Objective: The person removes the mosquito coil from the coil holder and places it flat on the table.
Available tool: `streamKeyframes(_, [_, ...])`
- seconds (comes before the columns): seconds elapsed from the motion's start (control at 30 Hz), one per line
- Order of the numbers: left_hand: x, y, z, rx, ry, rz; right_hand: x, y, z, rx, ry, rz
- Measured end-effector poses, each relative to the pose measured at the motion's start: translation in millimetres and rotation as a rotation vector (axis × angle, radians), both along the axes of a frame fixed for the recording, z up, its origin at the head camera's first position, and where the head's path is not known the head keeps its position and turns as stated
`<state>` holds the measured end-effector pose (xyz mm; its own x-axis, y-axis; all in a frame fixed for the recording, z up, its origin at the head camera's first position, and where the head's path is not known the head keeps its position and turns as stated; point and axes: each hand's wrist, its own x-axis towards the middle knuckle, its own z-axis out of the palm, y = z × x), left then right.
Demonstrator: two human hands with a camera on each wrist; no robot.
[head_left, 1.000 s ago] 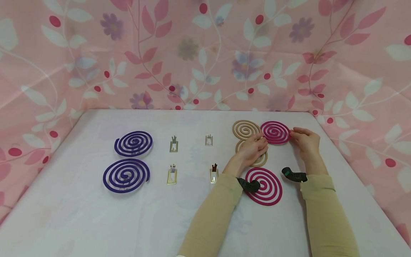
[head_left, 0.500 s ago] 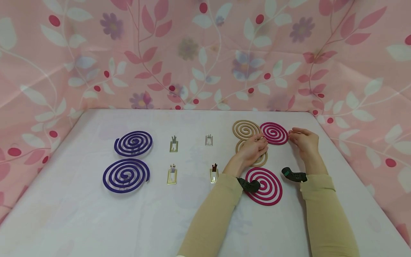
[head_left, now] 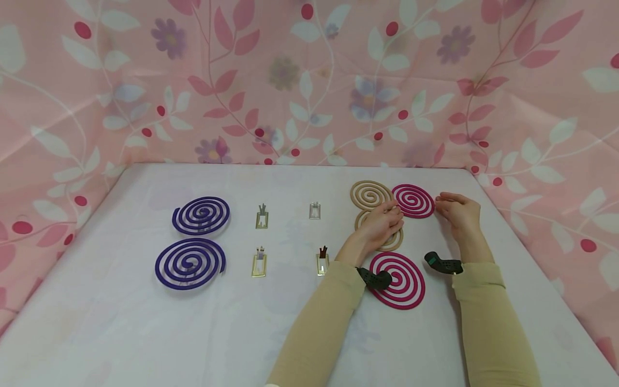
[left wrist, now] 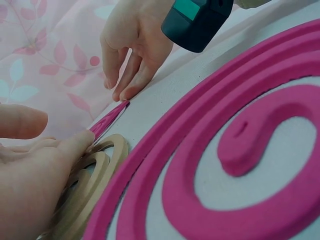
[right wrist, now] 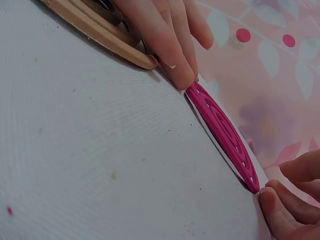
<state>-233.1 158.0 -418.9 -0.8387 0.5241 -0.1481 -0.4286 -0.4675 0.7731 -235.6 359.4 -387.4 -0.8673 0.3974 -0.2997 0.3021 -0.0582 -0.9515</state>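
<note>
Count: six spiral coils [head_left: 397,278], four uncovered metal stands [head_left: 322,263].
Two purple coils [head_left: 190,263], two tan coils [head_left: 369,194], two pink coils [head_left: 412,200]; three gold-toned stands [head_left: 261,219], one silver-toned stand [head_left: 315,205].

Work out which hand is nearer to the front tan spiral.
Left: the left hand partly covers the front tan spiral; the right hand is to its right, past the rear pink spiral.

Shows no readable text, label, brand, number or sign in any of the views, head or either wrist.
</note>
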Motion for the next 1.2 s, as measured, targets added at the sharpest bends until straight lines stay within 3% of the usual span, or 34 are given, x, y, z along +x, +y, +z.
streamKeyframes(0.47, [-0.1, -3.5, -1.2, -0.004, -0.002, 0.003, -2.0, 0.7, -1.8, -0.002, 0.009, 0.001])
streamKeyframes(0.67, [0.7, -8.2, 10.1, -0.032, 0.056, -0.01, 0.0, -1.8, 9.2, -0.054, 0.091, 0.015])
streamKeyframes(0.87, [1.0, -20.5, 36.5, -0.138, 0.193, -0.009, 4.3, -15.4, 29.0, -0.097, 0.178, 0.071])
streamKeyframes(1.07, [13.8, -48.0, 76.2, -0.18, 0.29, 0.041, 9.6, -38.0, 48.2, -0.182, 0.391, 0.151])
streamKeyframes(1.2, [25.1, -70.2, 93.7, -0.219, 0.375, 0.013, 17.6, -61.1, 64.5, -0.092, 0.456, 0.184])
